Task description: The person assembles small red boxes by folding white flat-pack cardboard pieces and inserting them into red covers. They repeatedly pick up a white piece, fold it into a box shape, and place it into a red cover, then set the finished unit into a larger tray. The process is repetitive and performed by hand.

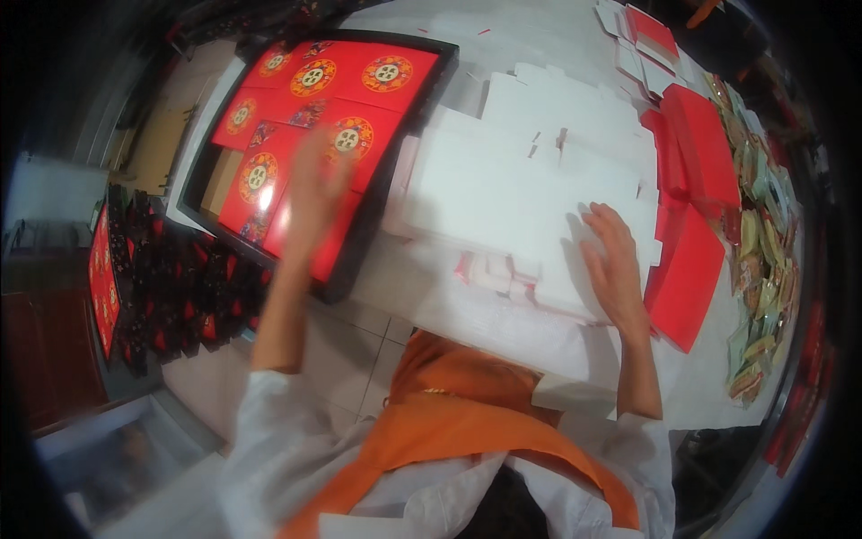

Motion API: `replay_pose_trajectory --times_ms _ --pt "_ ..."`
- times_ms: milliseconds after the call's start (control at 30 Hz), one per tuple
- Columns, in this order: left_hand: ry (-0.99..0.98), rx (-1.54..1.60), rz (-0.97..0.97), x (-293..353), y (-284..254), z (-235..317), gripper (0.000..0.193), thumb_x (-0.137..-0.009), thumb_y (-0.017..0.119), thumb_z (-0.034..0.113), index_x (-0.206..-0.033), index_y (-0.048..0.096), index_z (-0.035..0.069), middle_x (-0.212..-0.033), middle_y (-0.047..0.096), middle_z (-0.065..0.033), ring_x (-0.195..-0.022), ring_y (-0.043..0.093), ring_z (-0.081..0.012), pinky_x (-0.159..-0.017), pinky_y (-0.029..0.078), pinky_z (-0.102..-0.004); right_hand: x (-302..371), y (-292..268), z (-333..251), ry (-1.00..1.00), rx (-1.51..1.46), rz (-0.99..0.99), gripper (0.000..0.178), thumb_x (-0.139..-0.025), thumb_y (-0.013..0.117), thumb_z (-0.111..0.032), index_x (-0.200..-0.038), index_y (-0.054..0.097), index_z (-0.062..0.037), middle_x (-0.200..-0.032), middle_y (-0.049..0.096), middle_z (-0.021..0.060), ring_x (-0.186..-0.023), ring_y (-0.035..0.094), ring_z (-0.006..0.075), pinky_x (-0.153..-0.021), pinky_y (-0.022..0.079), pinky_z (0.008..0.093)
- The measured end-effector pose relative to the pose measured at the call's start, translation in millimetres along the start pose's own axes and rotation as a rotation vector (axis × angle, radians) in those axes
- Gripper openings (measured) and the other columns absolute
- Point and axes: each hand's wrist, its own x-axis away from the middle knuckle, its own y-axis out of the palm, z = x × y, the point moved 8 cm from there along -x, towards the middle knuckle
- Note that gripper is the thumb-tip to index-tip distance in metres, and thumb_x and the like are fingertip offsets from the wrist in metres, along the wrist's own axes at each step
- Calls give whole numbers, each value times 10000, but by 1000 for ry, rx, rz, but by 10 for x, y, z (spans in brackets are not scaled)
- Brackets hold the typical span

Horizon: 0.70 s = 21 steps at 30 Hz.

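Note:
My left hand is over the red boxes, which lie side by side in a black-rimmed tray. Motion blurs it, but the fingers look stretched out with the thumb apart, and I see nothing in them. Round gold-and-orange emblems decorate the box tops. One slot at the tray's left end shows its brown bottom. My right hand is spread over the right part of a pile of white flat cardboard blanks. Its fingers are apart and hold nothing; whether they touch the card I cannot tell.
Plain red folded boxes stand right of the white pile, with a row of small wrapped packets beyond. More red-and-white card pieces lie at the far right. Black-and-red patterned boxes are stacked low at left, near an open pale bin.

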Motion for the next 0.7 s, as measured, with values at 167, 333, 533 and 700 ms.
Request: replay_pose_trajectory --times_ms 167,333,533,700 --pt "58 -93 -102 362 673 894 519 -709 650 174 -1106 450 -93 -1170 451 -247 -1084 432 -377 -903 356 -432 156 161 34 -73 216 -34 415 -797 547 -121 -1189 451 -24 -1284 393 156 -1217 322 312 -1019 210 443" --pt "7 -178 -52 433 734 943 497 -722 608 128 -1122 426 -103 -1192 433 -247 -1102 414 -376 -916 341 -437 157 181 9 -70 227 -41 426 -807 543 -153 -1202 443 -26 -1289 387 156 -1226 313 300 -1034 188 434" --pt "183 -276 11 524 827 926 419 -805 529 113 -1152 419 -96 -1226 416 -264 -1144 398 -383 -951 321 -443 188 148 58 -66 225 -7 417 -815 533 -166 -1199 445 -27 -1285 391 153 -1226 313 296 -1037 181 439" --pt "172 -242 -2 555 761 968 354 -829 503 89 -1146 459 -62 -1246 423 -241 -1141 415 -379 -973 318 -431 179 158 99 -85 224 -2 391 -826 522 -182 -1179 461 -24 -1270 401 152 -1221 316 298 -1032 191 440"
